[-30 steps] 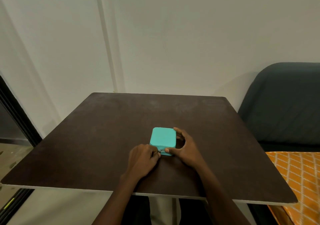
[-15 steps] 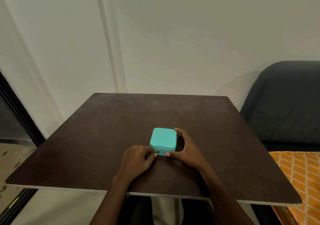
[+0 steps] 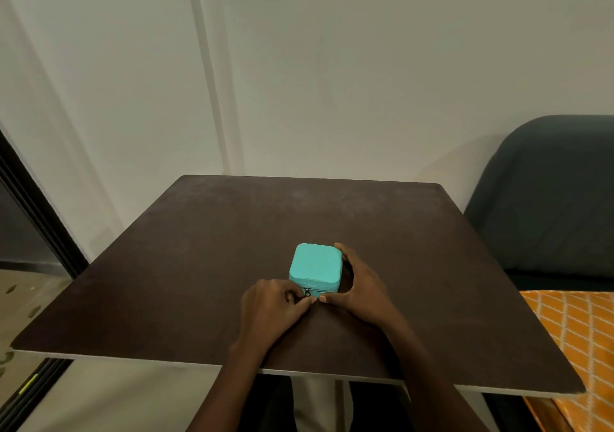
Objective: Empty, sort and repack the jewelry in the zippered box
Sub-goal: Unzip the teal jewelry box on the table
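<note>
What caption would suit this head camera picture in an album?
Left hand pinches the zipper pull of a closed turquoise box while the right hand steadies it on a dark table.

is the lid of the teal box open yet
No, the teal box sits with its lid flat and closed on the table, the left hand just at its zipper pull.

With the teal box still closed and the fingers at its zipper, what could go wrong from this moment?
1. The left hand pinches the small zipper pull; the fingers may slip off it.
2. The right hand steadies the teal jewelry box only from one side, so a strong pull may drag the box across the table.
3. The contents are hidden; opening fast may spill small pieces.
</note>
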